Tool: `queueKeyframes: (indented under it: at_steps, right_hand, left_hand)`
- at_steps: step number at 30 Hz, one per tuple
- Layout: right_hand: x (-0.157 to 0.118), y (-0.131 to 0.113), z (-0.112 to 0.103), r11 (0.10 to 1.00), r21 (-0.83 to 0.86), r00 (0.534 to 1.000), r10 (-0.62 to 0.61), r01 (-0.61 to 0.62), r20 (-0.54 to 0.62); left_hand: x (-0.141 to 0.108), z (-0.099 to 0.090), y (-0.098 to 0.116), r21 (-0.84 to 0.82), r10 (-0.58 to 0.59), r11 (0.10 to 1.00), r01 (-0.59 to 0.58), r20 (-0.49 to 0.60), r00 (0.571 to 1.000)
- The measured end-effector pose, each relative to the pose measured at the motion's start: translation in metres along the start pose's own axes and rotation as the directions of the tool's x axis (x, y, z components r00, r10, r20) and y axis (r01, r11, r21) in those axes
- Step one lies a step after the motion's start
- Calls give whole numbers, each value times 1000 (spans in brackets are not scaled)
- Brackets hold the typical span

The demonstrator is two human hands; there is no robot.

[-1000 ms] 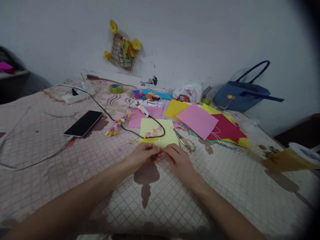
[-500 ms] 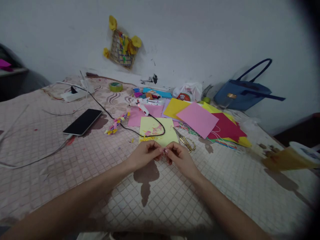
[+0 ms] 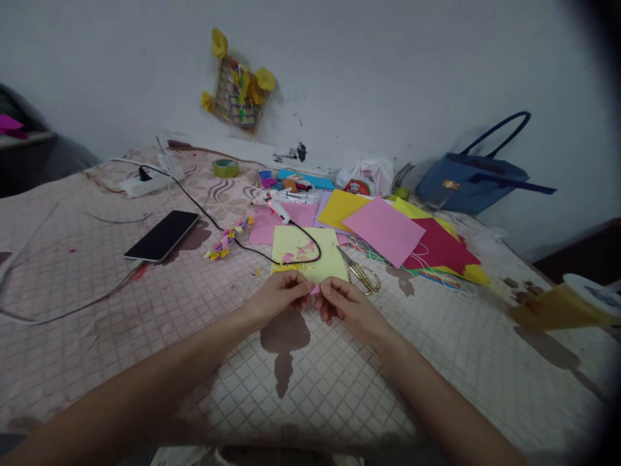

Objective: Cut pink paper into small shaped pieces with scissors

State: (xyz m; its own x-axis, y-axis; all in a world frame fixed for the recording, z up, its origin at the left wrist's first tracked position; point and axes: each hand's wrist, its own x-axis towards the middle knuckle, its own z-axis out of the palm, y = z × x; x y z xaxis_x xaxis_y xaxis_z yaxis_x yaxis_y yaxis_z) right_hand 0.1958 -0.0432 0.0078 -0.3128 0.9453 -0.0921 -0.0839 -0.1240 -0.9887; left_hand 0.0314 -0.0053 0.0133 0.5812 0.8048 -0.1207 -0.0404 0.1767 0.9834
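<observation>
Between my fingertips is a small pink paper piece (image 3: 315, 289), mostly covered by the fingers. My left hand (image 3: 286, 291) pinches it from the left, and my right hand (image 3: 343, 298) pinches it from the right. Both hands are raised over the near edge of a pale yellow sheet (image 3: 332, 249) strewn with pink and yellow paper scraps. Gold-handled scissors (image 3: 361, 272) lie just beyond my right hand. A white glue gun (image 3: 279, 210) rests past the sheet, its black cord looping across it. Left of the sheet is a strip of small colourful paper pieces (image 3: 228, 239).
A phone (image 3: 162, 236) on a cable and a power strip (image 3: 150, 182) lie to the left. Coloured paper sheets (image 3: 383, 230) and thin strings spread right of centre. Green tape (image 3: 226, 168), a blue bag (image 3: 473, 181) and a yellowish tub (image 3: 563, 307) stand farther out.
The fingertips have parted slightly, so the pink paper piece now shows between them. My right hand's fingers have shifted a little. Objects on the table stay where they were.
</observation>
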Motion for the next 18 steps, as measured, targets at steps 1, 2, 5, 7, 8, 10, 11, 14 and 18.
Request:
queueKeyframes:
  at_steps: [1, 2, 5, 7, 8, 10, 11, 14, 18]
  right_hand:
    - [0, 0, -1, 1000, -3, 1000, -5, 5, -9]
    - [0, 0, -1, 1000, -8, 1000, -12, 12, -21]
    - [0, 0, -3, 999, -25, 1000, -21, 20, -20]
    - [-1, 0, -4, 999, -52, 1000, 6, -4, 29]
    - [-1, -1, -4, 997, -71, 998, 24, -20, 55]
    - [-2, -1, -3, 993, -110, 994, 53, -42, 97]
    - [-2, -1, -3, 991, -131, 993, 54, -40, 109]
    - [-2, -5, -9, 963, -267, 997, -24, 43, 75]
    - [3, -15, -39, 640, -765, 910, -357, 73, -212]
  left_hand:
    - [0, 0, 0, -18, -25, 1000, 25, 8, 1000]
    - [0, 0, 0, -42, -48, 998, 49, 20, 999]
    - [0, 1, -1, -132, -108, 985, 114, 52, 993]
    - [-1, 1, -2, -167, -147, 973, 157, 71, 987]
    - [-1, 0, -2, -167, -162, 971, 173, 79, 984]
    - [-1, -1, -3, -144, -178, 971, 192, 101, 979]
    - [-1, -1, -4, -131, -178, 972, 193, 115, 977]
    - [0, -3, -5, -135, -173, 973, 188, 113, 978]
    - [6, -6, -3, -244, -171, 954, 173, 31, 985]
